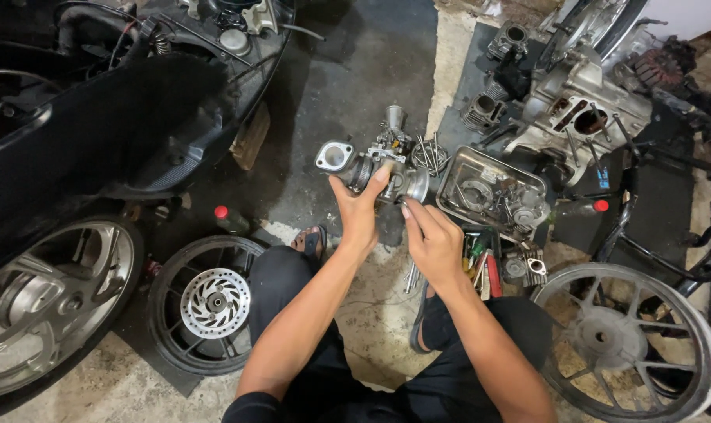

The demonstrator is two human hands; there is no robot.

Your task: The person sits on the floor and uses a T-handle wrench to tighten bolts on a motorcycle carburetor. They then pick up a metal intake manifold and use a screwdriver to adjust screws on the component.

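A silver metal carburettor [375, 157] with a square flange on its left end is held up over the concrete floor. My left hand [358, 210] grips it from below, thumb across its body. My right hand [431, 239] touches its right side with the fingertips, fingers stretched toward the round end. Both forearms reach out from my knees, which are covered by black trousers.
A metal tray [457, 168] of small engine parts lies right of the carburettor, with an engine block [579, 110] behind it. Wheels lie at left [207, 305] and right [629, 341]. A black motorcycle body [97, 125] fills the left. Hand tools [481, 262] lie by my right knee.
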